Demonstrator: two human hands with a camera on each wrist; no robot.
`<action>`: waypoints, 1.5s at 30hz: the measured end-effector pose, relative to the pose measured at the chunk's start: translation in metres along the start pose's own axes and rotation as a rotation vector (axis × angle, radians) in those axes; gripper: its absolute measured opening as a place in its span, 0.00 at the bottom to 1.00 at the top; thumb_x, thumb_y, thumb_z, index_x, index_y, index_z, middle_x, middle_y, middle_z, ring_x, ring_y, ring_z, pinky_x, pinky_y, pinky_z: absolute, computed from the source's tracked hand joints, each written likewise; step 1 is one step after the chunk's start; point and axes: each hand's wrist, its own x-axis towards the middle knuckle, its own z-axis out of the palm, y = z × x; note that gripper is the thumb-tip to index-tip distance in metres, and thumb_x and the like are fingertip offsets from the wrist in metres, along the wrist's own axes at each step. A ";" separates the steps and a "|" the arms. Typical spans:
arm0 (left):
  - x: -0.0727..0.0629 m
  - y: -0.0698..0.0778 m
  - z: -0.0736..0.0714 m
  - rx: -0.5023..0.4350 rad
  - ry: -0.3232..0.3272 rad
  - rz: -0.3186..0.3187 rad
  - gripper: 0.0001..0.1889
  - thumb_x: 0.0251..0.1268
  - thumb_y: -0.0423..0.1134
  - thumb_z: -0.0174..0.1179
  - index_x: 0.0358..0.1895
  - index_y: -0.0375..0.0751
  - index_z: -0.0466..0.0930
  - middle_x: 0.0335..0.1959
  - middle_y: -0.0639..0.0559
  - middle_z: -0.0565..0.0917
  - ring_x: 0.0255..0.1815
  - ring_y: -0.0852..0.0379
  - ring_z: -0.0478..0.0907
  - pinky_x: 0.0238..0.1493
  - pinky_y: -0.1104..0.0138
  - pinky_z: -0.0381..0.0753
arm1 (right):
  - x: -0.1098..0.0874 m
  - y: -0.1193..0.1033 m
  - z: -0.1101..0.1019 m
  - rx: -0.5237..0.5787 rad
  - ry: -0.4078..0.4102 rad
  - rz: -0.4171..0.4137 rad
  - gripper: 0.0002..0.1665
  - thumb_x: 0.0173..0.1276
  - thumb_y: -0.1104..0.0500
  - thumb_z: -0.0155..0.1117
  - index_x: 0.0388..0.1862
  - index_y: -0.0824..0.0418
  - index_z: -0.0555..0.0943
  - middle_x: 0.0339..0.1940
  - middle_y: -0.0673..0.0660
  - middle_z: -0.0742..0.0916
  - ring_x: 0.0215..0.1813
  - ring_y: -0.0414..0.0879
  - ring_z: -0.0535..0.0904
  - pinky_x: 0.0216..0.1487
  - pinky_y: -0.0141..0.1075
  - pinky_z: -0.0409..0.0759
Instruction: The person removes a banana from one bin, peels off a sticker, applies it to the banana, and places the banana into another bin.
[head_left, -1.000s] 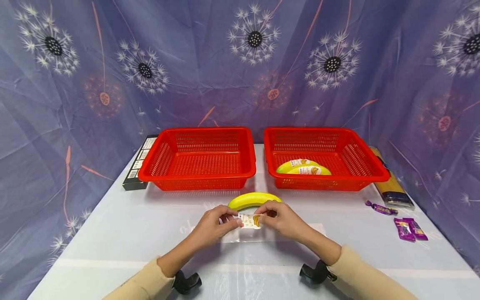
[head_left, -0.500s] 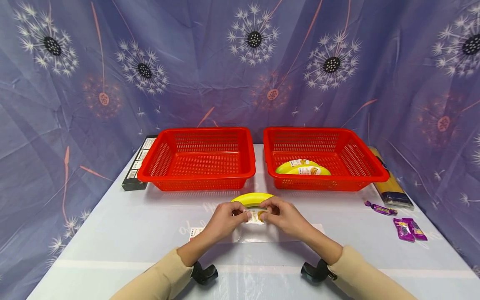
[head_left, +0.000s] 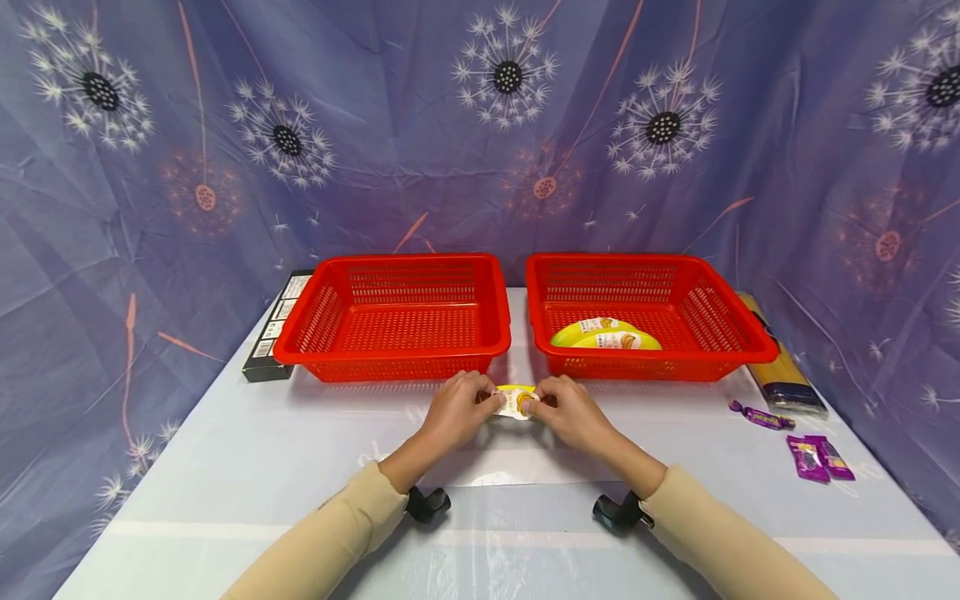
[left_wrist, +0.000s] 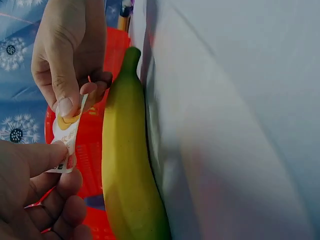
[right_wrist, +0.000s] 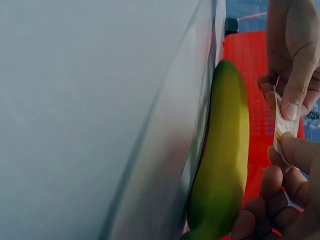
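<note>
A white label with a banana picture (head_left: 512, 403) is stretched between both hands. My left hand (head_left: 459, 410) pinches its left end between thumb and finger, and my right hand (head_left: 576, 417) pinches the other end. Just beneath and behind the label lies a yellow banana with green ends (left_wrist: 127, 155), mostly covered by hands and label in the head view. Both wrist views show a gap between the label (right_wrist: 284, 125) and the banana (right_wrist: 220, 165), which rests on the table.
Two red baskets stand behind the hands. The right basket (head_left: 652, 365) contains labelled bananas (head_left: 618, 340); the left basket (head_left: 405, 367) is beside a black box (head_left: 273, 333). At right lie purple-wrapped candies (head_left: 810, 458) and a yellow-brown packet (head_left: 787, 367). A clear sheet (head_left: 525, 467) lies in front.
Both hands have carried the label forward from in front of the banana to over it. The left hand has also shifted right. The hands keep their pinch on the label.
</note>
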 end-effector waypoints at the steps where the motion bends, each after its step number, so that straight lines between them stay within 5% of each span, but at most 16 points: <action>1: 0.002 -0.001 0.001 0.005 -0.006 -0.003 0.07 0.58 0.43 0.63 0.28 0.44 0.83 0.28 0.55 0.81 0.33 0.60 0.71 0.36 0.68 0.67 | 0.002 0.001 0.000 -0.009 0.004 0.004 0.13 0.57 0.53 0.69 0.19 0.53 0.76 0.18 0.46 0.74 0.29 0.41 0.65 0.32 0.31 0.63; 12: 0.017 -0.007 0.005 0.146 0.007 0.036 0.07 0.55 0.43 0.65 0.27 0.45 0.83 0.31 0.53 0.84 0.38 0.52 0.79 0.42 0.60 0.75 | 0.017 0.005 -0.002 -0.173 0.002 0.000 0.16 0.58 0.52 0.68 0.16 0.54 0.75 0.16 0.47 0.73 0.25 0.41 0.65 0.30 0.32 0.61; 21: 0.020 -0.009 0.011 0.241 0.040 0.066 0.07 0.53 0.43 0.64 0.23 0.46 0.79 0.23 0.55 0.79 0.29 0.56 0.75 0.30 0.67 0.70 | 0.022 0.003 0.002 -0.271 0.013 -0.024 0.18 0.56 0.53 0.68 0.14 0.55 0.71 0.14 0.47 0.70 0.21 0.40 0.63 0.26 0.31 0.58; 33: 0.019 -0.013 0.022 0.354 0.116 0.123 0.09 0.54 0.42 0.63 0.21 0.47 0.75 0.22 0.53 0.77 0.26 0.54 0.76 0.23 0.67 0.69 | 0.022 0.003 0.012 -0.431 0.152 -0.147 0.17 0.52 0.57 0.69 0.13 0.57 0.69 0.13 0.50 0.72 0.18 0.43 0.65 0.22 0.32 0.59; 38: 0.019 -0.017 0.021 0.313 0.092 0.121 0.10 0.54 0.44 0.65 0.26 0.43 0.77 0.23 0.52 0.78 0.27 0.54 0.76 0.27 0.66 0.71 | 0.019 0.006 0.011 -0.398 0.147 -0.093 0.15 0.53 0.53 0.71 0.21 0.59 0.74 0.17 0.51 0.75 0.22 0.44 0.69 0.25 0.35 0.64; 45: 0.018 -0.017 0.012 0.153 -0.044 0.060 0.10 0.55 0.42 0.65 0.37 0.39 0.83 0.33 0.49 0.85 0.37 0.52 0.79 0.42 0.60 0.75 | 0.009 0.011 0.004 -0.321 0.068 -0.068 0.13 0.57 0.53 0.69 0.34 0.61 0.81 0.28 0.54 0.82 0.34 0.48 0.75 0.37 0.40 0.70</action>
